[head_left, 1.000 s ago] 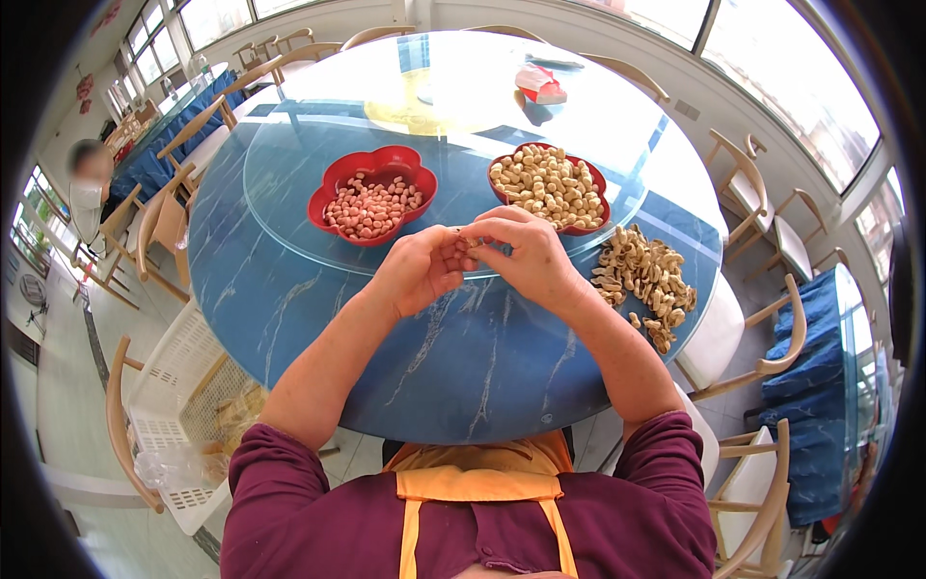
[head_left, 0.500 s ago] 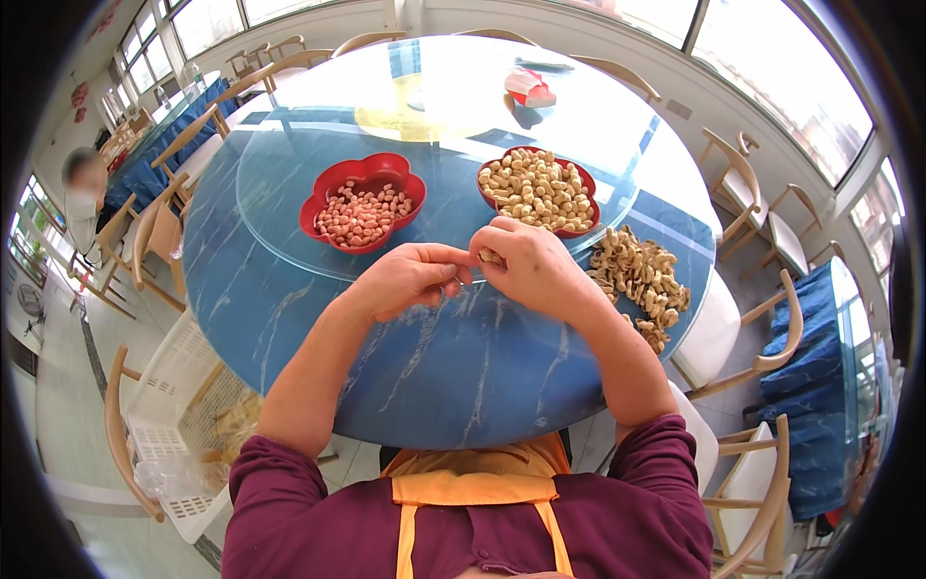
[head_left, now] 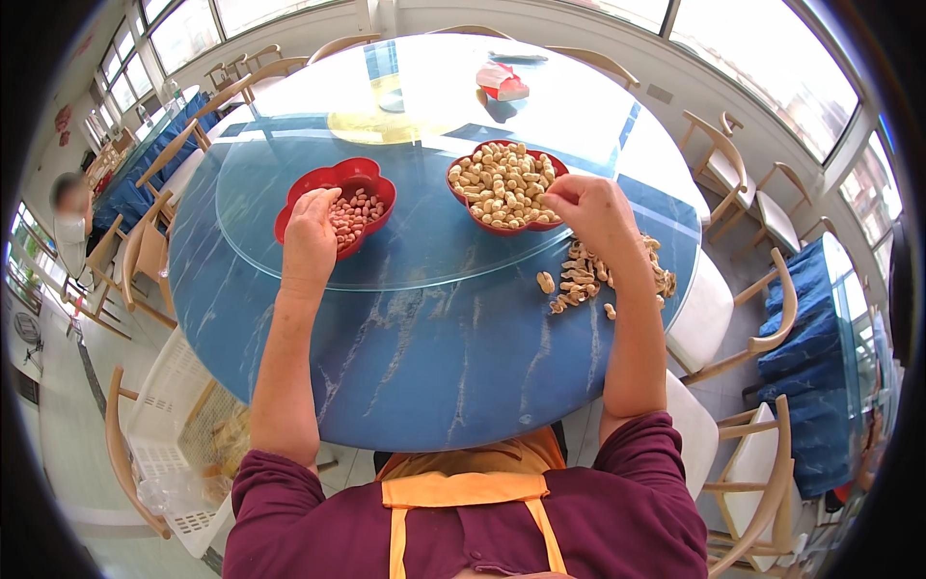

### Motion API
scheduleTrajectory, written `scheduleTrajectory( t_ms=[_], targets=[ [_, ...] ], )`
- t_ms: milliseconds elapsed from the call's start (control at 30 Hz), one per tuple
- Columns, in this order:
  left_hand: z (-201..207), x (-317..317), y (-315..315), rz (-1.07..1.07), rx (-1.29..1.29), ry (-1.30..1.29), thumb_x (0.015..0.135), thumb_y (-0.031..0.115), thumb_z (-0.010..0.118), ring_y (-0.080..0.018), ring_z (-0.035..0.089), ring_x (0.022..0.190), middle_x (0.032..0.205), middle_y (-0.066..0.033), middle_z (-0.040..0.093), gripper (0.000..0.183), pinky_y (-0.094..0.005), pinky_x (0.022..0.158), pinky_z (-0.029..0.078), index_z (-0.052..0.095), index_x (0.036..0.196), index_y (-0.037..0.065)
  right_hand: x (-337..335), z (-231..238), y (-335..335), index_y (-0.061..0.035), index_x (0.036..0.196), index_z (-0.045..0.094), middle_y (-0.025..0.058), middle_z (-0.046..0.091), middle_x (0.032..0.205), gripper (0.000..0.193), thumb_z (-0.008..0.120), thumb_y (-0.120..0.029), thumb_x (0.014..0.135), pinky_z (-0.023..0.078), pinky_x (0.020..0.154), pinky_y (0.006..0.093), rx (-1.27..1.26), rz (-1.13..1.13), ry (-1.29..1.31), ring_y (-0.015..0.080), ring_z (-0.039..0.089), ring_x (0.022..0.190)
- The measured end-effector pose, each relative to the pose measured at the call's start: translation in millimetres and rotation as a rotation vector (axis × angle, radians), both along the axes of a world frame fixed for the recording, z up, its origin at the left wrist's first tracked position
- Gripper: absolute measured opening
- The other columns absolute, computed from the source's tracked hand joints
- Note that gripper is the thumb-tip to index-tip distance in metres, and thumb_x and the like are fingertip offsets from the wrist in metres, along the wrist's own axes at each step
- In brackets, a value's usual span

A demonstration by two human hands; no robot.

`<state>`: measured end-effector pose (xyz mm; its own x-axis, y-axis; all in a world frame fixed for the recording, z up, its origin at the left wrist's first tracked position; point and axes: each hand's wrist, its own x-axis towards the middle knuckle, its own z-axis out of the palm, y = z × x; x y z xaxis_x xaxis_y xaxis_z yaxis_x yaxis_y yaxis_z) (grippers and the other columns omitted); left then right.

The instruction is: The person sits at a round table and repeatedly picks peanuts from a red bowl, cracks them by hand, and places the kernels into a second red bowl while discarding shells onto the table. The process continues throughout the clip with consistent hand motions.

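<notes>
My left hand point(head_left: 310, 236) reaches over the near left side of a red flower-shaped bowl point(head_left: 335, 175) that holds pink shelled peanuts point(head_left: 355, 218). Its fingers are pressed together, and whatever they may hold is hidden. At the right rim of a second red bowl point(head_left: 470, 199), heaped with unshelled peanuts point(head_left: 506, 183), my right hand point(head_left: 596, 214) is closed in a pinch. I cannot make out what is between those fingertips. Empty peanut shells point(head_left: 583, 272) lie heaped below the right hand, partly behind the forearm. One peanut shell point(head_left: 546, 283) sits apart at the pile's left.
Both bowls stand on a glass turntable point(head_left: 253, 227) on the round blue marbled table point(head_left: 405, 376). A red-and-white packet point(head_left: 502, 82) lies at the far side. White crate point(head_left: 166, 405) at lower left; wooden chairs point(head_left: 772, 338) surround the table. Another person point(head_left: 72, 217) is at far left.
My hands have parted from over the near table: the left moved to the shelled-peanut bowl, the right to the unshelled-peanut bowl. The peanut seen in my right hand is no longer visible there.
</notes>
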<state>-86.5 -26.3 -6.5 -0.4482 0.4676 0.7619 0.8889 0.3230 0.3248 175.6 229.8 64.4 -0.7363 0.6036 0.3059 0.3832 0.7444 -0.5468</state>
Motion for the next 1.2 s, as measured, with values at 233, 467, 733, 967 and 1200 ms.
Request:
scheduleTrajectory(
  t_ms=[233, 467, 733, 967, 1200],
  targets=[
    [5.1, 12.4, 8.3, -0.027, 0.002, -0.008, 0.091, 0.003, 0.059, -0.03, 0.062, 0.108, 0.112, -0.0143, 0.067, 0.019, -0.0378, 0.095, 0.049, 0.069, 0.106, -0.001, -34.7, -50.4, 71.1, -0.0069, 0.09, 0.077, 0.0118, 0.068, 0.109, 0.027, 0.068, -0.031, 0.086, 0.046, 0.094, 0.0425, 0.298, -0.223, 0.174, 0.0321, 0.056, 0.11],
    [13.3, 32.0, 13.6, -0.11, 0.042, 0.044, 0.087, 0.003, 0.064, -0.029, 0.062, 0.104, 0.108, -0.0118, 0.067, 0.015, -0.0371, 0.091, 0.05, 0.071, 0.1, 0.0, -45.4, -57.7, 72.8, -0.0056, 0.086, 0.077, 0.0112, 0.066, 0.109, 0.022, 0.071, -0.027, 0.083, 0.046, 0.095, 0.0409, 0.289, -0.124, 0.225, 0.0299, 0.056, 0.109],
    [12.7, 76.2, 19.8, -0.485, 0.03, -0.625, 0.097, 0.017, 0.062, -0.0171, 0.063, 0.1, 0.108, -0.0072, 0.068, 0.023, -0.0313, 0.084, 0.051, 0.069, 0.112, 0.001, -43.6, -23.6, 0.0, -0.0021, 0.091, 0.067, 0.0053, 0.066, 0.09, 0.017, 0.074, -0.013, 0.08, 0.05, 0.07, 0.0287, -0.099, 0.195, 0.35, 0.0151, 0.059, 0.075],
    [17.1, 93.9, 19.9, -0.797, -0.085, -1.484, 0.098, 0.058, 0.048, -0.0136, 0.061, 0.101, 0.109, -0.0066, 0.066, 0.063, -0.0272, 0.082, 0.051, 0.062, 0.12, 0.0, -40.3, -21.3, -82.2, -0.0048, 0.107, 0.066, -0.0007, 0.057, 0.083, 0.031, 0.076, -0.003, 0.078, 0.047, 0.067, 0.025, -0.107, 0.576, 0.377, 0.0095, 0.051, 0.073],
    [15.8, 91.5, 21.5, -0.868, -0.03, -1.587, 0.096, 0.052, 0.057, -0.0101, 0.057, 0.087, 0.094, -0.0022, 0.063, 0.052, -0.0252, 0.076, 0.049, 0.066, 0.111, 0.003, -42.5, -30.3, -84.1, -0.0036, 0.099, 0.066, 0.0051, 0.062, 0.088, 0.022, 0.075, -0.008, 0.079, 0.052, 0.069, 0.0291, -0.147, 0.606, 0.327, 0.0161, 0.062, 0.078]
  ],
)
